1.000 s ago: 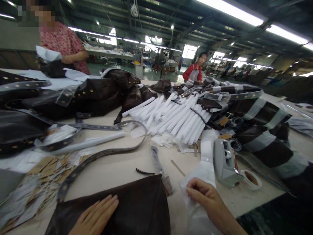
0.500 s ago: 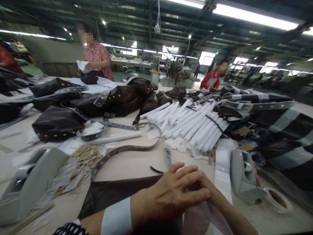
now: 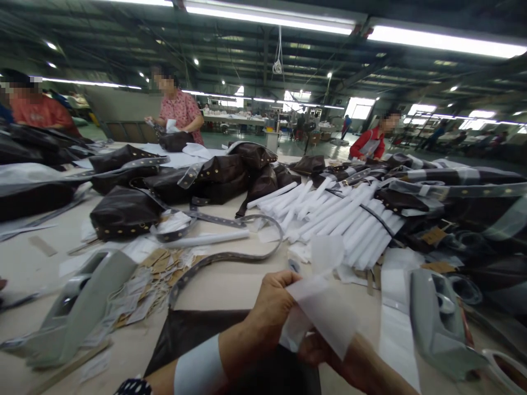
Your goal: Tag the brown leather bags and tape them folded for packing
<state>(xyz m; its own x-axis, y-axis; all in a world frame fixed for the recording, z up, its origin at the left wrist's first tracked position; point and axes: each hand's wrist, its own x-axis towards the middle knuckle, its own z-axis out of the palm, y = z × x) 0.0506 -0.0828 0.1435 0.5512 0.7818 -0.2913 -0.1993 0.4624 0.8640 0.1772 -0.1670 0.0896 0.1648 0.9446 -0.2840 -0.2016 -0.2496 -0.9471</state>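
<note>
A thin, translucent white sheet of paper (image 3: 327, 310) is raised in front of me, folded or bent over on itself. My left hand (image 3: 269, 307) pinches its upper left edge between thumb and fingers. My right hand (image 3: 316, 349) is closed on the lower part, its fingers partly covered by the sheet. Beneath both hands lies a dark brown leather-like piece (image 3: 201, 334), flat on the table. Just beyond it a grey strap with metal eyelets (image 3: 224, 255) curves across the tabletop.
Grey tape dispensers stand at left (image 3: 82, 307) and right (image 3: 436, 323). Paper tags with strings (image 3: 158, 269) lie beside the left one. Farther back are white paper rolls (image 3: 329, 219) and dark bags (image 3: 125, 214). Several people work around the table, one in a pink patterned shirt (image 3: 181, 109).
My hands, earlier overlapping with the left spread over the right, have separated and now hold the white sheet up between them. The view has shifted, so the scene sits farther right.
</note>
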